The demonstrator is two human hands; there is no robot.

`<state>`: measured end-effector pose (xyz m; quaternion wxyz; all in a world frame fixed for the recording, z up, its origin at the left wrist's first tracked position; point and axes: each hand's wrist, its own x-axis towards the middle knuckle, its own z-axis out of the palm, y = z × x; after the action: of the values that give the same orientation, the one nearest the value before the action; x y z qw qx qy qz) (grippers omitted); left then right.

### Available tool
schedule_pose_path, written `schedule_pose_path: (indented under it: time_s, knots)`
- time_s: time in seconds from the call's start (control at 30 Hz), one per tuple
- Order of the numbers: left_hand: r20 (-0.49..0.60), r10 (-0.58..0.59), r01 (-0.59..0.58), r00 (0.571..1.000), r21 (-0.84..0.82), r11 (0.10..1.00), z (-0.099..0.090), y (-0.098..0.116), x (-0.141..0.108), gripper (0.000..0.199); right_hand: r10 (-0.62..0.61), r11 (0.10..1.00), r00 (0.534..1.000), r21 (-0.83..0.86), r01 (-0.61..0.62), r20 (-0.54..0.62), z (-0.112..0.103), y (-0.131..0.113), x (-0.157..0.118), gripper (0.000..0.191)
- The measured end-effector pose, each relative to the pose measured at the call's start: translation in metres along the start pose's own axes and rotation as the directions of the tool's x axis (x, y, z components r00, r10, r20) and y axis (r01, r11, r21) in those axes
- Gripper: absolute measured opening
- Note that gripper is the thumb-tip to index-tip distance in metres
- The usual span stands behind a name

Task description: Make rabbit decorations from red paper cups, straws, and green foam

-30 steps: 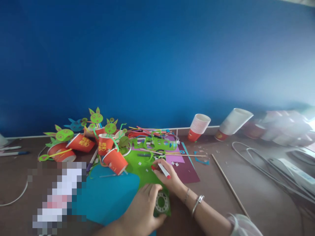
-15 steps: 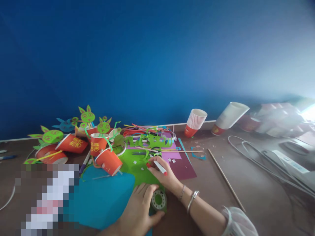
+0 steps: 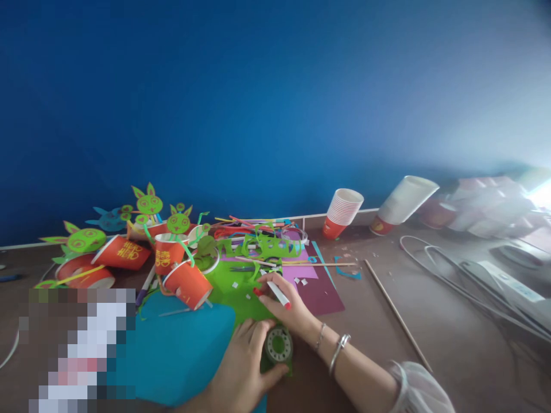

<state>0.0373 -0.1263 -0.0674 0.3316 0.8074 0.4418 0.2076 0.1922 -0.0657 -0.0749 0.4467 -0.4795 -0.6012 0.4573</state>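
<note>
My left hand [image 3: 247,358] is closed around the side of a tape roll [image 3: 268,355], thumb at the near edge and fingers at the far edge. The roll lies on green paper [image 3: 241,304]. In my right hand [image 3: 282,301] is a white marker [image 3: 278,293] with a red end, lying between the fingers. A small red piece [image 3: 257,291], perhaps its cap, shows at the fingertips. Scissors [image 3: 243,268] lie just beyond that hand, partly hidden by green paper scraps [image 3: 271,246]. Blue card [image 3: 181,338] spreads out left of my left hand.
Red paper cups [image 3: 188,284] with green animal faces [image 3: 148,202] crowd the left. Stacked cups [image 3: 343,212] and a bagged stack [image 3: 402,203] stand by the wall. A wooden stick [image 3: 396,312], white cables [image 3: 434,269] and a power strip [image 3: 508,282] lie right.
The view has shifted slightly, so the cups at left sit a little further left. Both hands keep nearly the same place and hold, with the tape roll slightly higher in view.
</note>
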Motion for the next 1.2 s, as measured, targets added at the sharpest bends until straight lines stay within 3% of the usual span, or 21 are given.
schedule_pose_path:
  time_s: [0.1, 0.2, 0.43, 0.6, 0.7, 0.83, 1.0, 1.2]
  knots:
    - [-0.024, -0.001, 0.000, 1.000, -0.035, 0.999, 0.003, -0.004, 0.000, 0.061, -0.047, 0.997, 0.996, -0.051, 0.051, 0.075, 0.001, -0.009, 0.003, 0.030]
    - [-0.026, -0.004, 0.003, 1.000, -0.039, 0.999, 0.004, -0.005, 0.002, 0.059, -0.072, 0.997, 0.996, -0.031, 0.073, 0.047, -0.002, -0.022, 0.003, 0.025]
    - [0.040, -0.041, 0.040, 0.998, 0.002, 0.999, 0.000, 0.001, 0.008, 0.052, 0.090, 0.990, 0.993, -0.104, -0.098, -0.081, -0.030, -0.050, -0.025, 0.036]
    - [0.046, -0.033, 0.034, 0.998, -0.019, 0.999, 0.000, 0.000, 0.006, 0.053, 0.085, 0.995, 0.991, -0.035, -0.089, -0.100, -0.041, -0.051, -0.052, 0.017]
    - [0.046, -0.036, 0.038, 0.998, -0.038, 0.999, 0.000, 0.000, 0.006, 0.054, 0.117, 0.990, 0.991, -0.075, -0.122, -0.072, -0.044, -0.050, -0.062, 0.018]
    - [0.036, -0.042, 0.044, 0.998, -0.058, 0.997, 0.000, 0.002, 0.006, 0.052, 0.121, 0.986, 0.986, -0.100, -0.133, -0.118, -0.046, -0.045, -0.071, 0.023]
    - [0.030, -0.027, 0.029, 0.999, -0.081, 0.996, -0.001, 0.001, 0.006, 0.045, -0.018, 0.957, 0.995, -0.289, -0.010, -0.097, -0.044, -0.042, -0.078, 0.018]
    - [0.019, 0.021, -0.019, 1.000, -0.102, 0.995, 0.000, -0.002, 0.006, 0.048, -0.255, 0.833, 0.961, -0.480, 0.275, 0.109, -0.038, -0.044, -0.083, 0.012]
